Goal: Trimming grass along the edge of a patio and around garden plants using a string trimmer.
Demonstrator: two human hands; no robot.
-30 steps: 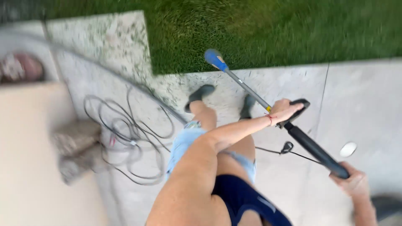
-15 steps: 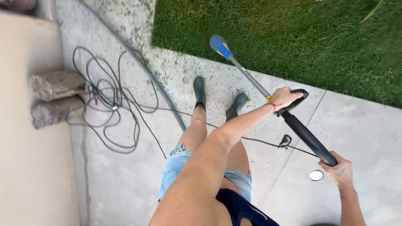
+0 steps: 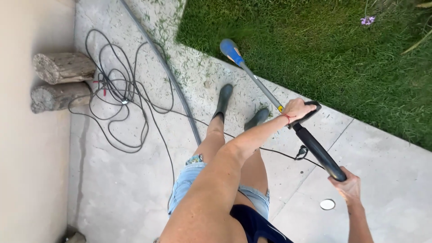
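Trimmer [image 3: 270,96]: long axis runs from near right to far left, blue head at the lawn [image 3: 315,58] edge.
Left hand [image 3: 297,110]: clamped on its loop handle.
Right hand [image 3: 346,186]: clamped on its rear grip.
Cord [image 3: 121,99]: coiled at left, beside two logs [image 3: 60,81].

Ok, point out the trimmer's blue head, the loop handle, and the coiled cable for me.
trimmer's blue head [image 3: 230,49], head view, on the blue casing's middle.
loop handle [image 3: 312,111], head view, on the black bar beside the left hand [image 3: 297,109].
coiled cable [image 3: 118,90], head view, on the tangled loops.
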